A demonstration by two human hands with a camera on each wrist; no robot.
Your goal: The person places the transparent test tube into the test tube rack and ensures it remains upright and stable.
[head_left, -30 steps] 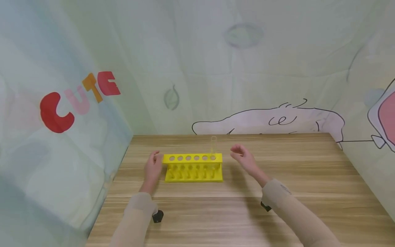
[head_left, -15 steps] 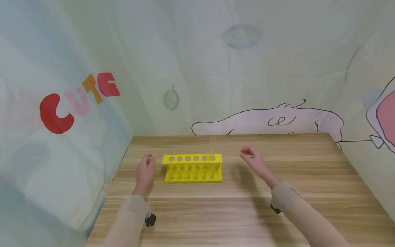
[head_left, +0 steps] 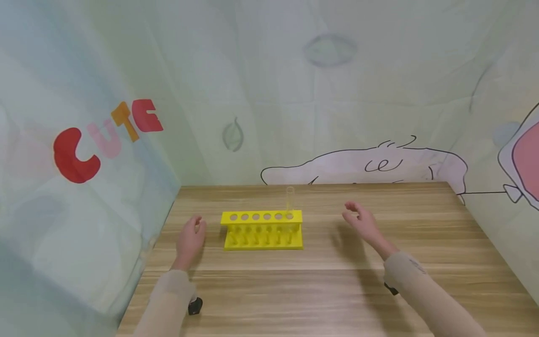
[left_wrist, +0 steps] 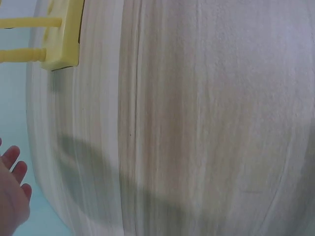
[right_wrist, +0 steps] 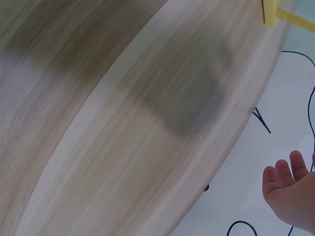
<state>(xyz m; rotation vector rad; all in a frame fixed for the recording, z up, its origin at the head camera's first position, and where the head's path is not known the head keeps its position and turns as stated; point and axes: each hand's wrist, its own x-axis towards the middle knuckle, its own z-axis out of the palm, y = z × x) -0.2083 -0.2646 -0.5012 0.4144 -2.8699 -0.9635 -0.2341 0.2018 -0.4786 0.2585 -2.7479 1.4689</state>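
Note:
A yellow test tube rack [head_left: 263, 230] stands on the wooden table, with a row of several holes along its top bar. One clear glass test tube [head_left: 290, 199] rises from the hole at its right end. To the left of the rack is my left hand [head_left: 191, 241], apart from it, its fingers loosely bent around nothing. My right hand [head_left: 364, 225] hovers over the table to the right of the rack, relaxed and holding nothing. In the left wrist view the rack's end [left_wrist: 61, 44] shows at upper left; a corner of it [right_wrist: 270, 12] shows at upper right in the right wrist view.
The wood-grain table [head_left: 269, 299] reaches back to a pale printed curtain [head_left: 269, 93] with coloured letters on its left part. A black wrist device [head_left: 195, 306] sits under the left sleeve, and another [head_left: 390, 289] under the right.
Both hands have drawn away from the rack, the left one to the left and slightly nearer, the right one to the right. The rack and tube have stayed in place.

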